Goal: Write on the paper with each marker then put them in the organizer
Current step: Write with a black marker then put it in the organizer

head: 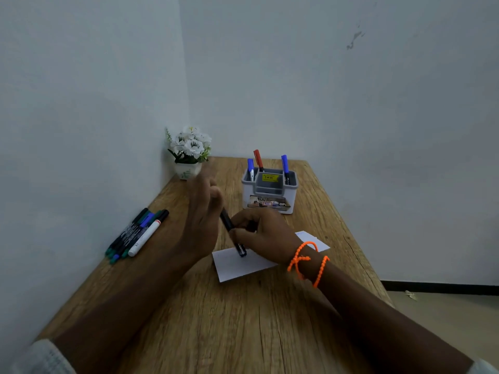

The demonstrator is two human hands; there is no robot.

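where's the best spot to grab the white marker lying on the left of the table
Pinch the white marker around its white barrel from above and the right. It lies flat at the right edge of the marker pile, so that side is free; the left side sits against the other markers.

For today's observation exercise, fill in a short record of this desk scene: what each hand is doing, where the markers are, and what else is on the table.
right hand: grips a black marker over the paper
left hand: blurred, fingers at the marker's upper end
organizer: holds two blue markers and one red
loose markers: bunched at the table's left edge
other: potted white flowers in the far corner
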